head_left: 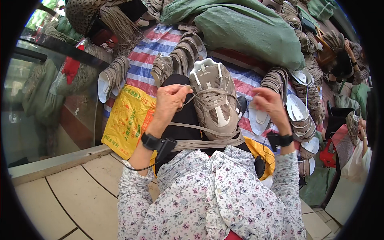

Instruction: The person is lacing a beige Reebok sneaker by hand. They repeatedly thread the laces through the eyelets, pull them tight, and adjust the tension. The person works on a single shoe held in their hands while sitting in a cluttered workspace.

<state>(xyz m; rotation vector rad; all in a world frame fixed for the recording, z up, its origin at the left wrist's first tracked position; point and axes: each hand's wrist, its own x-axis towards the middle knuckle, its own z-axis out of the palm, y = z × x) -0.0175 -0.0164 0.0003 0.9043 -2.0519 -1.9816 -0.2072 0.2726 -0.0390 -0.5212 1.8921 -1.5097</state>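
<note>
Two bare hands work above the lap in the head view. Between them a beige-grey shoe [220, 116] lies on the dark-trousered lap [181, 120], toe toward the body and opening away, which seems to leave its laced front exposed to both hands. Loose laces [200, 143] stretch across the lap by the toe, probably kept there to be within easy reach. A yellow printed bag [130, 120] lies to the left; beyond, shoes stand nested in rows [182, 54] on a striped sheet [146, 54], apparently to save room, near a large green sack [248, 36].

The left hand [171, 99] is raised just beside the shoe's left side, palm turned inward, thumb and fingertips drawn together, seemingly pinching a thin shoelace [187, 102] that runs to the lacing. The right hand [268, 105] hovers apart from the shoe on the other side, wrist lifted, fingers loosely bent; it is blurred, so whether they grip anything cannot be told. Both wrists wear black bands [153, 142].
</note>
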